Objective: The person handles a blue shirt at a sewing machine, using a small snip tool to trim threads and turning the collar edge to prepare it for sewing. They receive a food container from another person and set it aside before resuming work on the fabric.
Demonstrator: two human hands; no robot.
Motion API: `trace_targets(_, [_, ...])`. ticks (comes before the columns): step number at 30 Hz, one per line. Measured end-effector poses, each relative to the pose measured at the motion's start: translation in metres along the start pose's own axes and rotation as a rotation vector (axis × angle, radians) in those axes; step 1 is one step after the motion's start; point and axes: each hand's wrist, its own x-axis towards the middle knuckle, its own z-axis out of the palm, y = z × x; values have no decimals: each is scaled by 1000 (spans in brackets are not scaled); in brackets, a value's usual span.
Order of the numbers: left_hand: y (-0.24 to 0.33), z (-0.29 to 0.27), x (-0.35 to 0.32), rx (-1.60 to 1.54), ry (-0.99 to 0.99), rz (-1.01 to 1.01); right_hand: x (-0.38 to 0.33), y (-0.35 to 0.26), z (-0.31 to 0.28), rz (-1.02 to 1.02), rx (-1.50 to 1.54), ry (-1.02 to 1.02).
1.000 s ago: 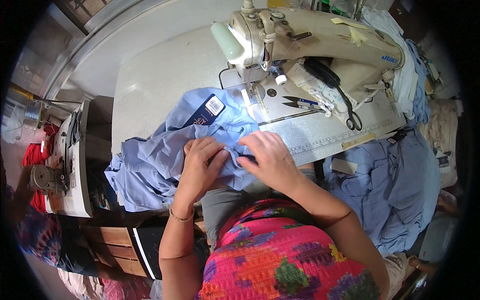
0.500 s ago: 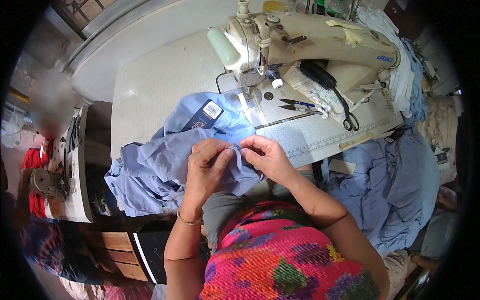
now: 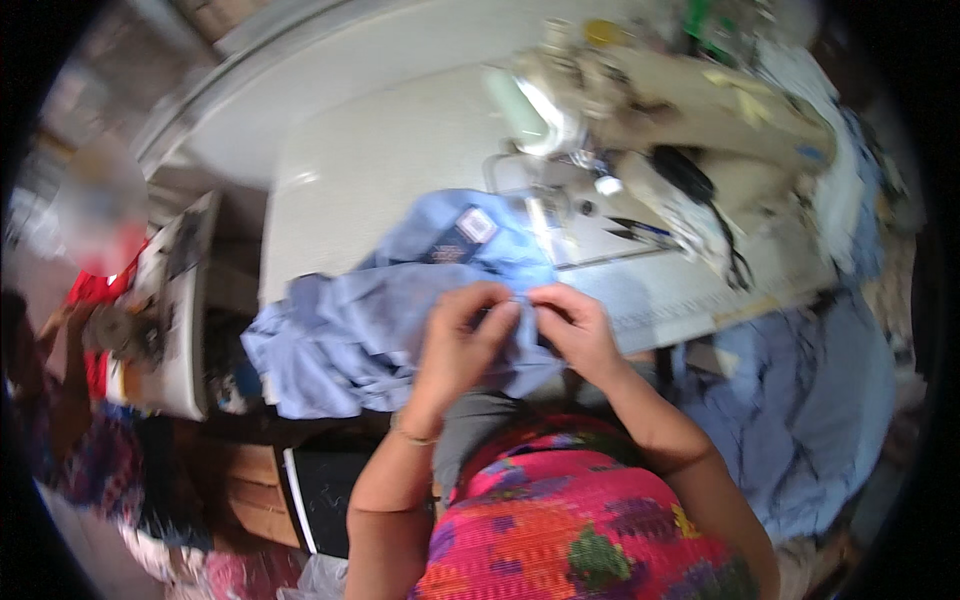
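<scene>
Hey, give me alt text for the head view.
Both hands pinch a light blue garment bunched at the near edge of a pale table. A dark tag lies on it; a beige sewing machine stands beyond, rightward.

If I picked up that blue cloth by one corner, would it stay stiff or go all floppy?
The blue cloth would probably flop, since it lies in soft, loose folds. It's likely light for its size, because it looks thin. The dark tag on it may bend less, as it looks flat and straight-edged.
</scene>
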Motion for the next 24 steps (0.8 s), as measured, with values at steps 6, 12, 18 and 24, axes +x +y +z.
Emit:
trace_targets(6, [16,2,13,55,-32,169,2,10,-4,-117,25,75])
trace_targets(12, [22,-1,0,25,39,158,1,15,-4,-65,100,94])
trace_targets(18, [21,3,-3,44,96,216,3,-6,3,-102,108,26])
trace_targets(24, [37,-10,-3,162,15,285,0,-5,-7,-132,31,34])
